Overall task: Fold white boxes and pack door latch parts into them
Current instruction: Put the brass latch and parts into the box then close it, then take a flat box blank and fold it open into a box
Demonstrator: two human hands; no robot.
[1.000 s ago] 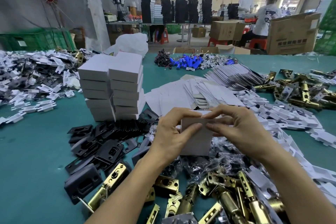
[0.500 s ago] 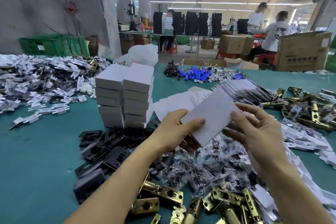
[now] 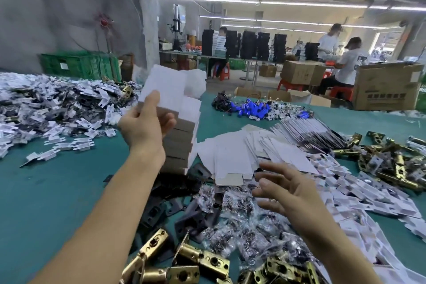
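Note:
My left hand (image 3: 146,123) grips a closed white box (image 3: 164,86) and holds it raised over the stack of packed white boxes (image 3: 184,136). My right hand (image 3: 284,188) hovers with fingers spread above the bags of screws (image 3: 244,221), holding nothing. Flat unfolded white boxes (image 3: 232,157) lie fanned out behind the right hand. Brass latch bodies (image 3: 202,260) lie at the near edge, black strike plates (image 3: 159,210) beside my left forearm.
White plastic parts (image 3: 53,108) are heaped at left and a further lot (image 3: 359,187) at right. More brass latches (image 3: 391,163) lie far right, blue parts (image 3: 255,107) at the back. Cardboard cartons (image 3: 387,85) and seated people (image 3: 348,62) are beyond the teal table (image 3: 57,191).
My left hand has carried the box up and left to the stack. My right hand has let go of the box and dropped toward the screw bags.

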